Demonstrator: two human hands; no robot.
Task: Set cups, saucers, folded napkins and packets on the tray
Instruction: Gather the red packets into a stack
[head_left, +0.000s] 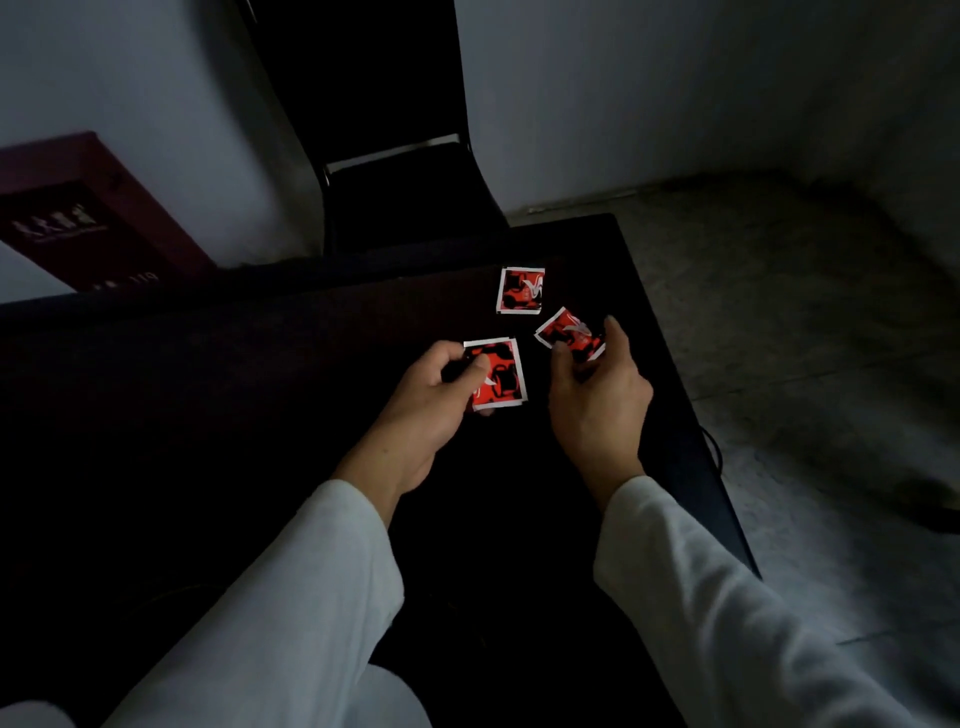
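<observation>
Left hand (431, 387) pinches the lower packet (500, 375), right hand (597, 397) the right packet (570, 333), mid-frame. Such thin edge grips may slip, dropping them.

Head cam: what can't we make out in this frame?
- No tray, cups, saucers or napkins seen in the head view; the table is too dark to tell.
- left packet: near corner hidden by the left hand gripping it.
- right packet: partly covered by the right hand pinching it.
- Print on these and the far packet: too small to read.
- red box: cut off by the left edge.
</observation>
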